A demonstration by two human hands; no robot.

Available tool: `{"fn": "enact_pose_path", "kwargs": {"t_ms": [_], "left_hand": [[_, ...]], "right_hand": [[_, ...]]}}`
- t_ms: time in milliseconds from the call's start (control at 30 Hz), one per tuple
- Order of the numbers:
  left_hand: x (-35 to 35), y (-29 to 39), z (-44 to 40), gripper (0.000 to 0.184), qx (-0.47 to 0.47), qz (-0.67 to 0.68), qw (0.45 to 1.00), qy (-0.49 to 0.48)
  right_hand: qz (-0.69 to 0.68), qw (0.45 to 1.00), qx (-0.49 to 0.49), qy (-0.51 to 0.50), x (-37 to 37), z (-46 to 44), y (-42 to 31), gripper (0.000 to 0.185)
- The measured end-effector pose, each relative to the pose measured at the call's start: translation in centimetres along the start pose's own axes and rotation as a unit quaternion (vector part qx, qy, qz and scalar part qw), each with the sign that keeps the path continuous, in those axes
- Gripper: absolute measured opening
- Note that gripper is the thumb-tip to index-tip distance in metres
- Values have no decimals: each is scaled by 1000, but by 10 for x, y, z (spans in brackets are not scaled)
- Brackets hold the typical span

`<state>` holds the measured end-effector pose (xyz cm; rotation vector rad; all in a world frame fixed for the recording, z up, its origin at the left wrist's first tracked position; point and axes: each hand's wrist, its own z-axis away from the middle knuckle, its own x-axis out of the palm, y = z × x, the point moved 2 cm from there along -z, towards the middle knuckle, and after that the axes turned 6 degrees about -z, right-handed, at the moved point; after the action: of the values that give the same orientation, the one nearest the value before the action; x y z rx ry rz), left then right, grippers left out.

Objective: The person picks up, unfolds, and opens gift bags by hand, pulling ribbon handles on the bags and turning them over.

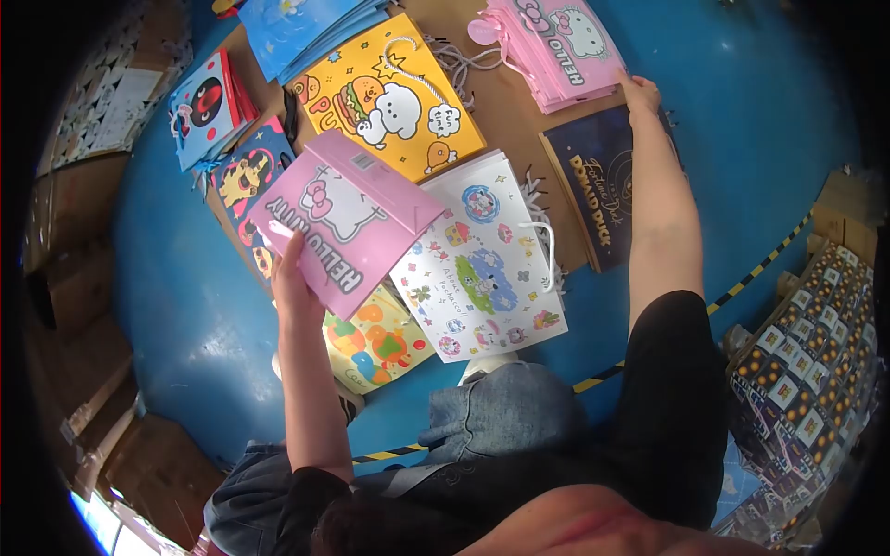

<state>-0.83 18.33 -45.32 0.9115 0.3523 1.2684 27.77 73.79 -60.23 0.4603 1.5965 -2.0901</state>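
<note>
1. The left hand (295,278) reaches forward from a bent elbow, its fingers closed on the near-left edge of a pink Hello Kitty bag (320,227), which is tilted above its neighbours.
2. The right arm stretches farther out; the right hand (640,94) has its fingertips at the near-right corner of a pink bag stack (561,56) (whether they pinch it or merely touch it, I cannot tell).
3. The held bag is flat, its folded base panel (375,176) uppermost, beyond and right of the left grip; its inside is hidden.
4. Right of that grip, past the held bag, lies a white bag (487,269) with a rope handle; a yellow bag (394,97) lies beyond.
5. Nearer the body, a fruit-patterned bag (380,343) is partly covered by the held one.
6. Under the right forearm is a navy Donald Duck bag (593,185) (flat too), resting on brown cardboard (519,134).
</note>
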Motion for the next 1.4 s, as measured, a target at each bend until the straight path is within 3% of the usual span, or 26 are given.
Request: {"fn": "enact_pose_path", "kwargs": {"t_ms": [67, 300, 367, 400, 433, 500, 633, 700, 833, 867, 900, 967, 1033, 1067, 1167, 1233, 1300, 1400], "left_hand": [[4, -4, -2, 30, -7, -1, 1000, -13], [17, 0, 13, 31, 4, -27, 999, -28], [16, 3, 16, 30, 15, -20, 999, -25], [14, 3, 17, 30, 14, -19, 999, -22], [12, 3, 17, 29, 18, -21, 1000, -15], [8, 3, 15, 29, 22, -17, 1000, -10], [6, -6, 12, 30, 16, -11, 1000, -15], [9, -9, 11, 31, 7, -13, 1000, -21], [41, -4, 21, 37, -43, -44, 997, -46], [59, 3, 30, 35, -46, -52, 997, -21], [69, 6, 36, 32, -48, -60, 997, 4], [43, -11, 16, 19, -71, 42, 977, -196], [48, -11, 14, 21, -124, 124, 940, -292], [47, -18, 8, 33, -157, 168, 911, -344], [61, -19, 14, 37, -164, 189, 881, -402], [69, -13, 27, 39, -161, 172, 894, -381], [71, -14, 30, 39, -152, 98, 920, -348], [77, -14, 32, 36, -159, 123, 924, -326]], "right_hand": [[76, 993, -32, 86, 8, 12, -7, 84], [85, 995, -47, 35, 12, 28, -20, 86], [-106, 994, 6, 4, 4, 18, -13, 79], [-186, 982, 26, 6, 2, 16, -13, 58], [-184, 982, 26, 5, -5, 14, -13, 58], [-482, 870, 98, -27, -23, 20, -19, 38], [-553, 825, 101, -45, -75, 33, -27, 25], [-638, 761, 97, -62, -93, 45, -30, 16], [-697, 699, 60, -145, -105, 62, -17, 18], [-755, 596, 169, -215, -101, 71, -16, 16], [-781, 451, 276, -332, -95, 88, -19, 19], [-760, 421, 293, -401, -83, 123, -29, 22], [-766, 390, 316, -401, -73, 155, -38, 21], [-773, 361, 325, -408, -68, 169, -43, 21], [-783, 301, 337, -426, -59, 205, -55, 21], [-792, 257, 347, -432, -56, 220, -58, 22], [-791, 255, 352, -431, -59, 231, -61, 23], [-791, 260, 353, -427, -67, 244, -63, 23]]}}
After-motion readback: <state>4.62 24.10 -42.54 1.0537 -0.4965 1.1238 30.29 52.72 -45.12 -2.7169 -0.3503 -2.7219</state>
